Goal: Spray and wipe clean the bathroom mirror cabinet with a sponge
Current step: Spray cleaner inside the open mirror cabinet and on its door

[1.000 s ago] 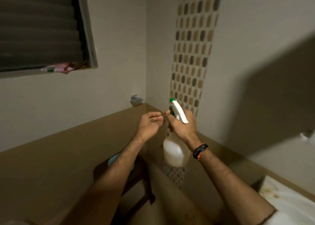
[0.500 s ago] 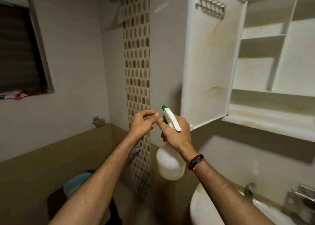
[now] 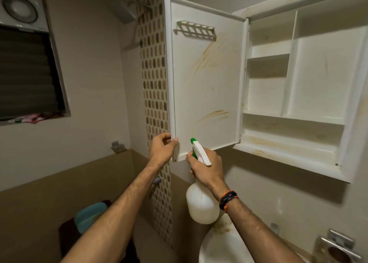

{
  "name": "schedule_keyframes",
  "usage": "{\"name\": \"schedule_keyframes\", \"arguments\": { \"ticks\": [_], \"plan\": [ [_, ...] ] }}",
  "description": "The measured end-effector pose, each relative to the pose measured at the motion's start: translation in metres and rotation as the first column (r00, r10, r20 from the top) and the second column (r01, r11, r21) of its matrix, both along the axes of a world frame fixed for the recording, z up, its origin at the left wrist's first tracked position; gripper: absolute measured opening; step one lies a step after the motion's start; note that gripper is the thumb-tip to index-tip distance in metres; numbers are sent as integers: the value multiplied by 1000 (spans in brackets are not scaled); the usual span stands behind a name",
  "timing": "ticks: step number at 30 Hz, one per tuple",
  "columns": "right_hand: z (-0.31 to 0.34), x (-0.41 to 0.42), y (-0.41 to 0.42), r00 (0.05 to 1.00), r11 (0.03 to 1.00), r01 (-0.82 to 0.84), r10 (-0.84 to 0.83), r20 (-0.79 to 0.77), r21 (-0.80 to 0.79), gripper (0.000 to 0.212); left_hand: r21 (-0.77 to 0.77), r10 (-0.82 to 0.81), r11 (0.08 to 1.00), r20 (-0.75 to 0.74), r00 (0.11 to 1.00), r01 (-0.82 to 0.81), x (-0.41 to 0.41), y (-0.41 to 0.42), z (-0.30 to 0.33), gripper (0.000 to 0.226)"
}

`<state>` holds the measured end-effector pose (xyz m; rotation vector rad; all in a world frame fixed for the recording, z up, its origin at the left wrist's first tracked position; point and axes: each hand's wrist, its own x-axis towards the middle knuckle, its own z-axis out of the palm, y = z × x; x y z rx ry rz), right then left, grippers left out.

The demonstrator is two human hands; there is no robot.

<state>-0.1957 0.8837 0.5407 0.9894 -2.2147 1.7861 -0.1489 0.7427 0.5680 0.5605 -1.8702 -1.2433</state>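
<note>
The white mirror cabinet [image 3: 298, 131] hangs open on the wall at upper right, its empty shelves stained brown. Its door [image 3: 207, 83] swings out to the left, the inner face streaked with orange-brown marks and carrying a small metal rack [image 3: 195, 28] near the top. My left hand [image 3: 162, 148] grips the door's lower left corner. My right hand [image 3: 207, 167] holds a white spray bottle [image 3: 202, 206] by the neck; its green nozzle points up at the door's lower edge. No sponge is in view.
A white basin [image 3: 223, 246] sits below the bottle, with a metal holder [image 3: 336, 246] at lower right. A dark stool with a teal container [image 3: 89, 217] stands at lower left. A louvred window [image 3: 27, 73] and exhaust fan [image 3: 20, 9] fill the left wall.
My view has swung right and up from the corner to the open cabinet. My left hand left the spray nozzle and took hold of the door's lower corner; the bottle stays in my right hand.
</note>
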Motion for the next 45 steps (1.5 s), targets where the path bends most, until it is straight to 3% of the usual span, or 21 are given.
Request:
{"name": "schedule_keyframes", "arguments": {
  "ticks": [10,26,33,41,45],
  "plan": [
    [1,-23,-11,1000,999,-27,28,6,-26,21,-11,27,1000,-33,999,-28,-12,-13,-2,19],
    [-1,-51,-8,974,975,-223,223,-32,18,26,16,269,963,11,963,-269,-21,7,-1,21],
    [-5,-56,-10,960,961,-275,275,-48,11,28,-7,287,958,5,958,-287,-20,15,-4,17],
    [-5,-58,-12,968,974,-228,227,-104,1,40,-21,299,954,-14,954,-299,-18,20,-5,9],
    [-5,-66,-6,977,977,-211,211,-28,-30,34,-25,308,951,-12,951,-309,-19,19,-6,13]
  ]
}}
